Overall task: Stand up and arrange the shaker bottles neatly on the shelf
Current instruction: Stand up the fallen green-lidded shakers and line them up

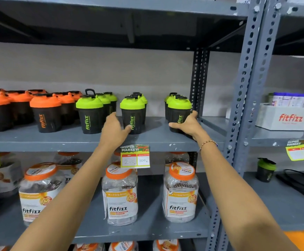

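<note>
Green-lidded black plastic shaker bottle (179, 113) sat gripped by right hand (188, 125), left hand (114, 130) open beside middle green-lidded bottle (133, 115); hasty sliding risked toppling rear bottles.

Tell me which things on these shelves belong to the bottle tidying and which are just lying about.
Part of the job:
- green-lidded black shaker bottles, upright in rows
- orange-lidded black shaker bottles
- grey metal shelf
- left hand, reaching
- right hand, on the front right bottle

Just lying about:
- clear orange-lidded jars below
- yellow price tag
- white cardboard box
</note>
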Action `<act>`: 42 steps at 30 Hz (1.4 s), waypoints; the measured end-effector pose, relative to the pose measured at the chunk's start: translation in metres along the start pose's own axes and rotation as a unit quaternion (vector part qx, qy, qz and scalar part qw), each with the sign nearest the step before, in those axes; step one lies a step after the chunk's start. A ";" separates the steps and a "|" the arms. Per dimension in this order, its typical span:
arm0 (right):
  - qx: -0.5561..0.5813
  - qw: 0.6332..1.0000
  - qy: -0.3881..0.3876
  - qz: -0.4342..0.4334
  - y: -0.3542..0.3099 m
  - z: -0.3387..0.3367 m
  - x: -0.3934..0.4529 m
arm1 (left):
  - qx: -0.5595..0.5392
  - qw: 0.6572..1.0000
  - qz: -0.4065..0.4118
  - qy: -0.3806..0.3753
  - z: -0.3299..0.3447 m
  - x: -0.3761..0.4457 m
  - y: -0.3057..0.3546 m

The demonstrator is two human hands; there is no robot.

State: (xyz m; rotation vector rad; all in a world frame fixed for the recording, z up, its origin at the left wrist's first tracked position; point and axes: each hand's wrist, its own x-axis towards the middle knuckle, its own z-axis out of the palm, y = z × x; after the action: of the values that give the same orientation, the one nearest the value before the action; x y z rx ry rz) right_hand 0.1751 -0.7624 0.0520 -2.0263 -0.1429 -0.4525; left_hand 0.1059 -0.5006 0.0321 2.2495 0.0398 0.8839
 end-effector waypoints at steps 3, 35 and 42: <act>-0.027 1.000 -0.013 -0.004 0.007 0.002 -0.001 | -0.054 0.987 -0.105 -0.108 0.012 0.022 0.018; -0.072 0.997 0.029 -0.013 0.011 0.002 -0.005 | 0.067 0.992 -0.043 -0.100 0.039 0.029 0.008; -0.083 0.996 0.027 -0.010 0.009 0.001 -0.009 | 0.077 0.991 -0.040 -0.104 0.038 0.028 0.009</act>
State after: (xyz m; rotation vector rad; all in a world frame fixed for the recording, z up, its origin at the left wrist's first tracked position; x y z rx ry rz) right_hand 0.1693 -0.7649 0.0405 -2.1736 -0.0959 -0.5474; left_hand 0.1487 -0.5230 0.0348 2.4540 0.1053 0.6194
